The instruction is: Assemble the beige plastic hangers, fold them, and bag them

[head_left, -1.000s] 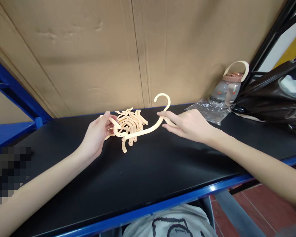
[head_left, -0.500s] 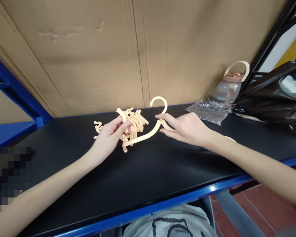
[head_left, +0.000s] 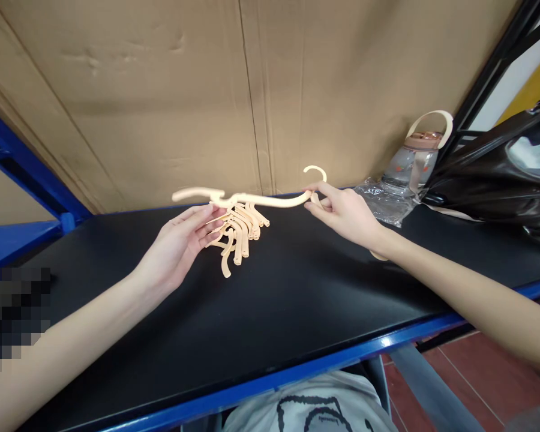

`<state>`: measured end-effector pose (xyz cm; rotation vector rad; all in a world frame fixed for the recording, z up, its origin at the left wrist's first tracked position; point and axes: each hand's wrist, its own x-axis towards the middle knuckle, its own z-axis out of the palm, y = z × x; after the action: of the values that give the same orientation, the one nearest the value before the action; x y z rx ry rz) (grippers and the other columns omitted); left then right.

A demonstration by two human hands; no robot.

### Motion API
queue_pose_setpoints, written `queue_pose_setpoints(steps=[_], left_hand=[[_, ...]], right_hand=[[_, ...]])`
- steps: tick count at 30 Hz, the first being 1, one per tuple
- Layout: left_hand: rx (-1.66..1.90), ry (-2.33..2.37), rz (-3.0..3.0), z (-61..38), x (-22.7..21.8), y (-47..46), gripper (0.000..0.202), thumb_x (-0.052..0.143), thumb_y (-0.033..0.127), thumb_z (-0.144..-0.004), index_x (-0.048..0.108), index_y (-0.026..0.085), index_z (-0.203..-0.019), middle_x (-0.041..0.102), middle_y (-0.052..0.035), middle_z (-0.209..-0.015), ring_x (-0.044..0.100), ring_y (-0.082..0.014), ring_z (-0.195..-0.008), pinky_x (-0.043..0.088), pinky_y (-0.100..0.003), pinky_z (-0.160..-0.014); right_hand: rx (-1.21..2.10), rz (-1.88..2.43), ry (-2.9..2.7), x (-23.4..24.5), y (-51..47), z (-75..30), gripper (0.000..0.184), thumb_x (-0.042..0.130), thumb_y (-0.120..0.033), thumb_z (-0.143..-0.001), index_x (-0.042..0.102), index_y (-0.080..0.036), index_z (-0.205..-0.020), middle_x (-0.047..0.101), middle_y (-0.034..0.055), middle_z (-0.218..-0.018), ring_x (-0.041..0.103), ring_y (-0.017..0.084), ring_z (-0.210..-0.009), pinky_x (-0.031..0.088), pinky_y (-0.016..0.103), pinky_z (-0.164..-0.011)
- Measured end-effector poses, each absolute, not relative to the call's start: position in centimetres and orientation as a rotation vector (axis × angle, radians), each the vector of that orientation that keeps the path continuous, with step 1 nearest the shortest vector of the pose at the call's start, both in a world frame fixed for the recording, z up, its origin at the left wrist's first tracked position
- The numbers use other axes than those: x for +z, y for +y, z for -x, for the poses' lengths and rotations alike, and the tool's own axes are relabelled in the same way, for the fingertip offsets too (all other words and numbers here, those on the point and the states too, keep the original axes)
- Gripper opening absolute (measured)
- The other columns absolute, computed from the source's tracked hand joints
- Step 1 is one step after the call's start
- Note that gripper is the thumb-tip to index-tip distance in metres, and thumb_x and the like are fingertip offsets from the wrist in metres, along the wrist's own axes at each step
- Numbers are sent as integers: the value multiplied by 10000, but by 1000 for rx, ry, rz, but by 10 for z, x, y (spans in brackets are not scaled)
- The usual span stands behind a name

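Note:
A cream plastic hanger (head_left: pixel 261 199) is held level above a black shelf top (head_left: pixel 270 312), its hook pointing up at the right. My right hand (head_left: pixel 346 215) pinches the hanger at the base of the hook. My left hand (head_left: pixel 180 249) reaches under the hanger's left arm, fingers stretched and touching it near the joint. Just behind and below lies a pile of cream curved hanger parts (head_left: pixel 238 231) on the shelf.
A cardboard wall (head_left: pixel 207 90) backs the shelf. At the right stand a clear water bottle (head_left: pixel 409 165) with a strap, a crumpled plastic bag (head_left: pixel 378 201) and a dark bag (head_left: pixel 495 174). Blue frame rails (head_left: pixel 31 180) edge the left and front.
The hanger has been lifted off the shelf and straightened level. My left hand let go of the loose piece it pinched and now opens under the left arm; my right hand rose with the hook.

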<state>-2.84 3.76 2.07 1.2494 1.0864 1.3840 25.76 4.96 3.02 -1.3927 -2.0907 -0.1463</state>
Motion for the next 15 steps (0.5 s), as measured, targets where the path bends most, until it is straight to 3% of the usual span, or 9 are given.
queue_pose_setpoints(steps=[5, 8, 11, 15], left_hand=[[1273, 1404, -1870, 31, 25, 39, 344, 579, 530, -813, 682, 226, -937, 693, -75, -1073, 621, -282, -1011, 497, -417, -893], [1098, 1583, -2556, 49, 19, 59, 461, 511, 579, -825, 654, 244, -1107, 621, -97, -1252, 483, -343, -1230, 310, -514, -1079], [936, 1693, -2749, 73, 7, 85, 642, 381, 624, -854, 574, 184, -1280, 492, -152, -1414, 327, -374, -1370, 217, -539, -1118], [685, 1680, -2535, 91, -5, 105, 739, 298, 691, -851, 499, 206, -1371, 422, -130, -1484, 338, -332, -1385, 230, -521, -1130]], right_hand=[[-263, 1411, -1969, 31, 64, -272, 362, 478, -374, -895, 589, -180, -1179, 509, -46, -537, 479, 154, -514, 340, 250, -586], [-372, 1482, -1943, 30, 75, -282, 364, 465, -362, -890, 589, -180, -1180, 551, -24, -567, 531, 179, -548, 338, 258, -579], [-443, 1553, -1938, 28, 85, -288, 354, 457, -344, -885, 590, -187, -1174, 599, 1, -615, 584, 211, -611, 328, 264, -570], [-452, 1613, -1927, 27, 93, -294, 360, 456, -336, -881, 586, -185, -1181, 650, 29, -687, 625, 239, -694, 342, 275, -583]])
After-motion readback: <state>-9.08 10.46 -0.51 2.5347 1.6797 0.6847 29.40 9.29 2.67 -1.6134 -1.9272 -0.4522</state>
